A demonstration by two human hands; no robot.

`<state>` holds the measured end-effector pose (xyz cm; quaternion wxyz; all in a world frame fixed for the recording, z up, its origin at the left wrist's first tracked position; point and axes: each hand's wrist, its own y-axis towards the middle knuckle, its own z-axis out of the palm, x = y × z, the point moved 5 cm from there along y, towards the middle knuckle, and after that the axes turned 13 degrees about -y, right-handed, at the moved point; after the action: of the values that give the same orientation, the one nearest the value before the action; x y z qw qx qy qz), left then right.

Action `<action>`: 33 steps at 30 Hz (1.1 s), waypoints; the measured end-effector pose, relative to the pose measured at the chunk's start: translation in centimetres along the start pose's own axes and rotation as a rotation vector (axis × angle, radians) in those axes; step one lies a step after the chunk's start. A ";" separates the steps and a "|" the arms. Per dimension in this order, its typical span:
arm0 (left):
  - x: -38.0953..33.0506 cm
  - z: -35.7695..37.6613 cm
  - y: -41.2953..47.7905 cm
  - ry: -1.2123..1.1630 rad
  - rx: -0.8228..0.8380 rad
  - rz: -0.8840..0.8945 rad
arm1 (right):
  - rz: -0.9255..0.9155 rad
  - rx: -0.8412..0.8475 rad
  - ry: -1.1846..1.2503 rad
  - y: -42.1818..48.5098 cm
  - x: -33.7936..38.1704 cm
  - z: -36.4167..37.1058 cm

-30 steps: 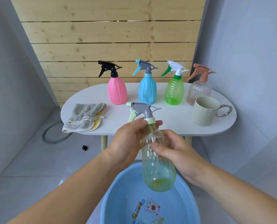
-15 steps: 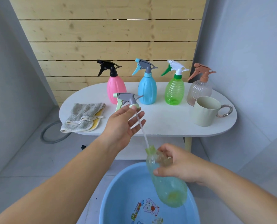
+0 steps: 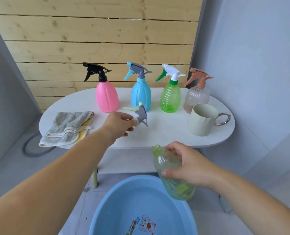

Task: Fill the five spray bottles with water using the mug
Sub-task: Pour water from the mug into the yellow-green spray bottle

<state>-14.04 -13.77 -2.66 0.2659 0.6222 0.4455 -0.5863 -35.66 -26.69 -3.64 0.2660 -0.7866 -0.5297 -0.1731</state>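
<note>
The left grip [image 3: 118, 123] is clenched round the pale green collar of a grey trigger spray head with a pale green lever [image 3: 141, 116]. It holds the head tilted over the white oval tabletop [image 3: 166, 134], just in front of the pink and blue bottles. The head is blurred, and whether it touches the tabletop cannot be told.

The right grip [image 3: 190, 167] grasps a clear, pale green plastic spray bottle [image 3: 164, 162], fingers wrapped over its upper body and the thumb on the near side. This bottle has no head on it. It leans with its open neck up and to the left, below the tabletop's front edge, and its base hangs over the right rim of a round blue plastic basin [image 3: 124, 200] on the floor.

Four bottles stand upright in a row at the back of the tabletop, each with its head on: a pink bottle with a black head [image 3: 107, 97], a blue bottle with a grey head [image 3: 140, 94], a ribbed green bottle with a white head [image 3: 170, 99] and a clear ribbed bottle with a brown head [image 3: 197, 95]. A pale cream mug with a metal ring handle [image 3: 203, 121] stands upright just in front of the clear ribbed bottle. A folded grey cloth [image 3: 68, 126] lies at the left end.
</note>
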 end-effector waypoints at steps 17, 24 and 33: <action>-2.2 2.4 -1.2 0.911 0.009 0.578 | -0.010 -0.260 0.362 1.3 0.5 -0.7; -0.7 3.0 -7.1 -0.096 0.406 0.129 | -0.077 -0.289 0.534 0.4 1.2 -1.8; 1.0 4.1 -12.0 -0.264 0.415 0.101 | -0.146 -0.117 0.734 -0.9 3.3 -2.8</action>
<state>-26.50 -11.47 -2.01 0.2174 0.6029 0.2453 -0.7273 -35.23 -25.67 0.60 0.3794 -0.6462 -0.4431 -0.4921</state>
